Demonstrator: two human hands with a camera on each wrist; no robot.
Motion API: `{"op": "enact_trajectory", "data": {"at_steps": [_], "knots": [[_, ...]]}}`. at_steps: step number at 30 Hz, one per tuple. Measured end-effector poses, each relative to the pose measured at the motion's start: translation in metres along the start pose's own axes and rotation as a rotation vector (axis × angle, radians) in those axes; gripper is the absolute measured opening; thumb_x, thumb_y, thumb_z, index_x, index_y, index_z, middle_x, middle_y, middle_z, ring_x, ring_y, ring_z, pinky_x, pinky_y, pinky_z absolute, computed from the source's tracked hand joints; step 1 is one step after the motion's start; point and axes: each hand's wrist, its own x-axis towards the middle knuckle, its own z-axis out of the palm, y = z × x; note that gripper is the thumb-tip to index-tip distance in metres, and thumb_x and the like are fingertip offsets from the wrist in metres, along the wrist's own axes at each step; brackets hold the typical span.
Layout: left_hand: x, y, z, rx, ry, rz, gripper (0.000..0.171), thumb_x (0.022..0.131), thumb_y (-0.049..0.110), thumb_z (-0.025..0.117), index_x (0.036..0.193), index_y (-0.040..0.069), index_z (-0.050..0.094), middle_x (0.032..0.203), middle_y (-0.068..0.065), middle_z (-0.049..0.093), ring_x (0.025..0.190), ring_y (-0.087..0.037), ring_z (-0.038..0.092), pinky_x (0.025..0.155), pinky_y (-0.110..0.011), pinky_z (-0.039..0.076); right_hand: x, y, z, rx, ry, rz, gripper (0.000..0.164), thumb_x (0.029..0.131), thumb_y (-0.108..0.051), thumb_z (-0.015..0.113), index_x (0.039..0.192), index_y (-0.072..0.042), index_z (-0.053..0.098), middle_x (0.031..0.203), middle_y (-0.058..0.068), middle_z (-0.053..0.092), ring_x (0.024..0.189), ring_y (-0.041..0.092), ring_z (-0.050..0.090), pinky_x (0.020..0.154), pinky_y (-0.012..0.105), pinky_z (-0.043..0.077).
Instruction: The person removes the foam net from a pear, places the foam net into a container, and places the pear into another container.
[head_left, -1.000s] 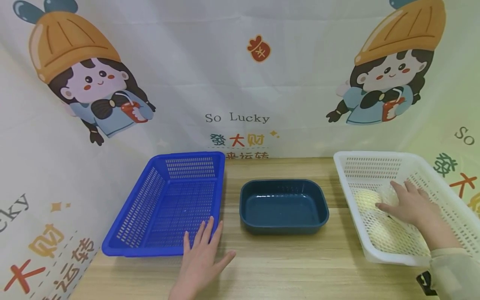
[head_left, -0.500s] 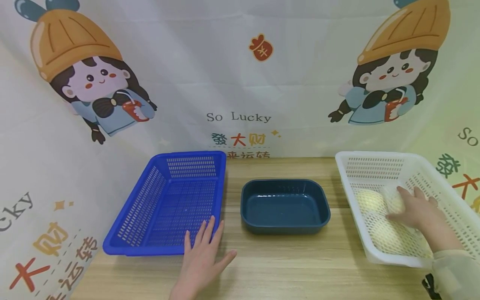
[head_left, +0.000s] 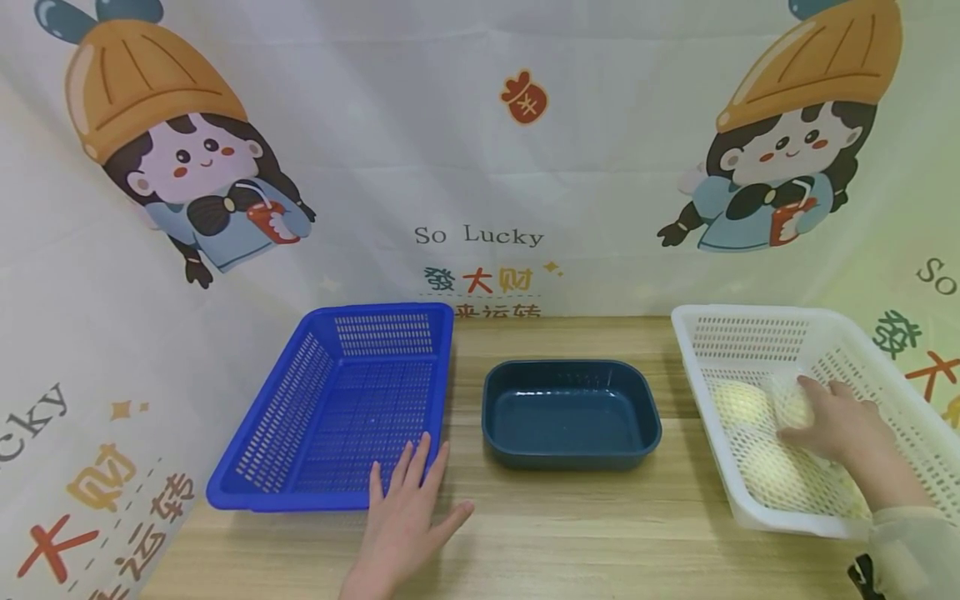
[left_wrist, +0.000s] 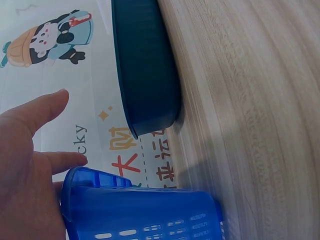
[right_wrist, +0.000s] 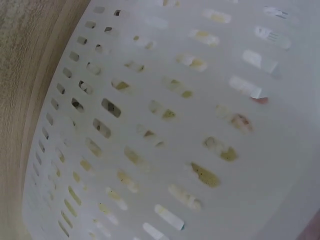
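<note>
My left hand [head_left: 401,521] lies with straight, spread fingers over the near right corner of a blue plastic basket [head_left: 438,367]; the left wrist view shows the blue basket's wall [left_wrist: 145,215] beside its fingers. My right hand [head_left: 843,425] reaches into a white plastic basket [head_left: 690,358]. Its thumb and index finger are around a pale yellow round fruit [head_left: 791,404] in a white foam net, partly hidden by the hand. More such fruit [head_left: 742,404] lies beside it, also netted. The basket's slotted wall [right_wrist: 240,185] fills the right wrist view and hides most of that hand.
Between the two baskets stands a dark teal rectangular tub [head_left: 570,458], with nothing in it. All three stand on a wooden table [head_left: 555,533]. Behind and to the sides hangs a printed cloth [head_left: 600,192]. A small black object [head_left: 864,575] shows by the right sleeve.
The right hand has moved slightly right and its thumb and fingers have drawn in around one netted fruit. The left hand stays at the blue basket's corner. The head view has shifted a little.
</note>
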Motion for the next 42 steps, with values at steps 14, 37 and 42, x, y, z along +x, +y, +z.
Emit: {"op": "enact_trajectory", "data": {"at_steps": [14,37,42], "knots": [[-0.002,0.000,-0.001,0.001,-0.025,-0.009,0.070,0.079,0.050,0.056,0.134,0.010,0.038,0.139,-0.016,0.028,0.124,-0.035,0.026,0.093,-0.063,0.008,0.000,-0.008,-0.004,-0.025,0.094,-0.025,0.083,0.069,-0.031,0.070,0.125,0.014,0.029,0.116,0.043,0.024,0.096,0.063,0.026,0.078,0.069,0.023],[-0.001,-0.002,0.003,0.009,0.019,0.008,0.071,0.078,0.051,0.057,0.133,0.010,0.040,0.138,-0.016,0.030,0.124,-0.034,0.027,0.094,-0.062,0.009,-0.035,-0.126,-0.020,0.028,0.411,-0.483,0.075,0.064,-0.022,0.076,0.128,-0.005,0.041,0.124,0.029,0.038,0.103,0.050,0.037,0.076,0.062,0.034],[0.000,-0.001,0.002,0.009,0.011,0.010,0.071,0.078,0.051,0.056,0.133,0.010,0.039,0.138,-0.015,0.029,0.124,-0.034,0.027,0.094,-0.063,0.009,-0.046,-0.148,-0.006,0.022,0.436,-0.615,0.077,0.062,-0.024,0.076,0.129,-0.009,0.042,0.126,0.024,0.039,0.105,0.044,0.040,0.077,0.057,0.038]]}}
